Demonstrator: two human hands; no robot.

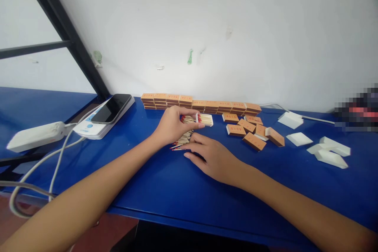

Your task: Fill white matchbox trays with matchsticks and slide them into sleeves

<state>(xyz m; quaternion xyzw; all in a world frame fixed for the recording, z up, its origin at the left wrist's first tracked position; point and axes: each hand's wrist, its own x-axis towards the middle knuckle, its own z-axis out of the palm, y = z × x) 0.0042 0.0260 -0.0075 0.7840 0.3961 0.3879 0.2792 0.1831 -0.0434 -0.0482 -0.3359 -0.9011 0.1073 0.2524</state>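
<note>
My left hand (174, 126) is closed in a pinch on a bundle of red-tipped matchsticks (191, 119), held over a small white tray (206, 119) of a matchbox on the blue table (165, 189). A loose heap of matchsticks (182, 141) lies just under and in front of that hand. My right hand (211, 156) rests palm down beside the heap, fingers curled at its edge, touching the sticks. Whether it grips any is hidden.
A stacked row of orange matchboxes (201, 104) lines the wall. Several loose orange boxes (251, 132) lie to the right, then empty white trays (327, 151). At the left sit a phone (110, 108) on a white device, a white power adapter (37, 136) and cables.
</note>
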